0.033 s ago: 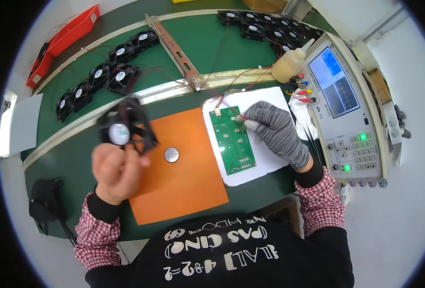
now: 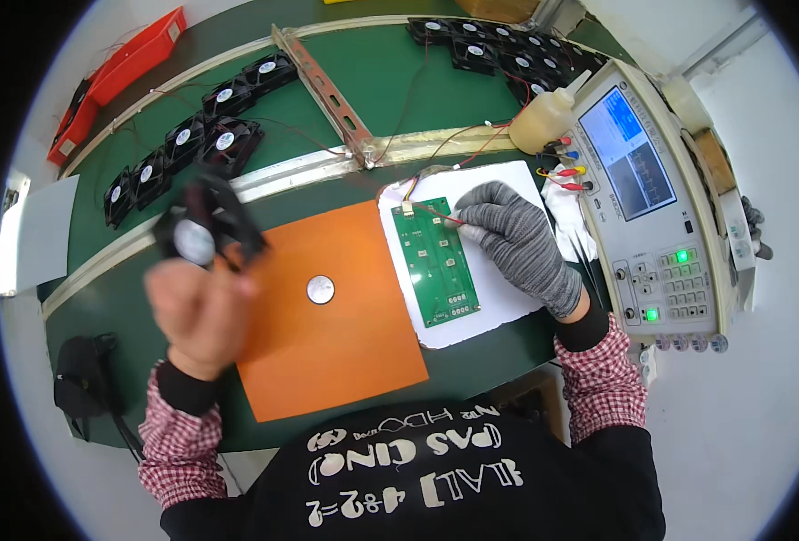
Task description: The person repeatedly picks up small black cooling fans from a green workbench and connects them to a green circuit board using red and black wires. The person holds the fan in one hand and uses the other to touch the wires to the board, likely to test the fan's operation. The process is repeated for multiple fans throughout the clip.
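My bare left hand (image 2: 199,311) holds a black cooling fan (image 2: 230,236) up over the left edge of an orange mat (image 2: 345,361); both are smeared by motion. A round silver disc (image 2: 321,289) lies on the mat. In a grey knit glove, my right hand (image 2: 521,245) pinches a thin red wire (image 2: 443,216) above a green circuit board (image 2: 431,270). The wire's end is hidden by the fingers. That board rests on a white pad (image 2: 499,311), and a white connector (image 2: 408,208) with wires sits at its top left corner.
A test instrument with a lit screen (image 2: 629,153) stands at the right, beside a yellowish squeeze bottle (image 2: 544,122). Several black fans (image 2: 183,137) line the far left; more (image 2: 476,56) stand at the back. A slotted metal bar (image 2: 327,95) divides the green bench. Tweezers (image 2: 585,261) lie near the instrument.
My left hand has moved left with the fan, away from the mat's middle. The right hand stays nearly in place on the wire.
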A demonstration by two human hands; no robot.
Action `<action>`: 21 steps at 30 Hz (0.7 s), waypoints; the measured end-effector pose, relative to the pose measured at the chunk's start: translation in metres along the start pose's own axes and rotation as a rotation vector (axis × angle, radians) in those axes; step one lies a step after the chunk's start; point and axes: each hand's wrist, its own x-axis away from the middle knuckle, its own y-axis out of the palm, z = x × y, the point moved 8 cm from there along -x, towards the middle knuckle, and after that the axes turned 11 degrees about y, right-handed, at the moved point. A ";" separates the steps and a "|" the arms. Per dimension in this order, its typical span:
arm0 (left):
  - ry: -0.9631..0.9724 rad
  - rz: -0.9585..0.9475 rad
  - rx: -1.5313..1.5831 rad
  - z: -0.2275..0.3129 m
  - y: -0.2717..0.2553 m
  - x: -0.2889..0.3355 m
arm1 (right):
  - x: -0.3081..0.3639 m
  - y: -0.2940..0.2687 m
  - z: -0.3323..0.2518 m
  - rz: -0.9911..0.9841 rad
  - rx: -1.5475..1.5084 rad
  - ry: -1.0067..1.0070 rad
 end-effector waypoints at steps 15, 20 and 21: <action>-0.150 -0.377 0.599 0.057 0.045 -0.032 | 0.002 0.016 0.002 -0.003 -0.138 -0.026; -0.246 -0.576 0.603 0.056 0.072 -0.023 | 0.004 0.019 -0.002 0.031 -0.079 -0.176; -0.243 -0.572 0.584 0.059 0.071 -0.025 | 0.006 0.019 -0.008 0.053 -0.026 -0.266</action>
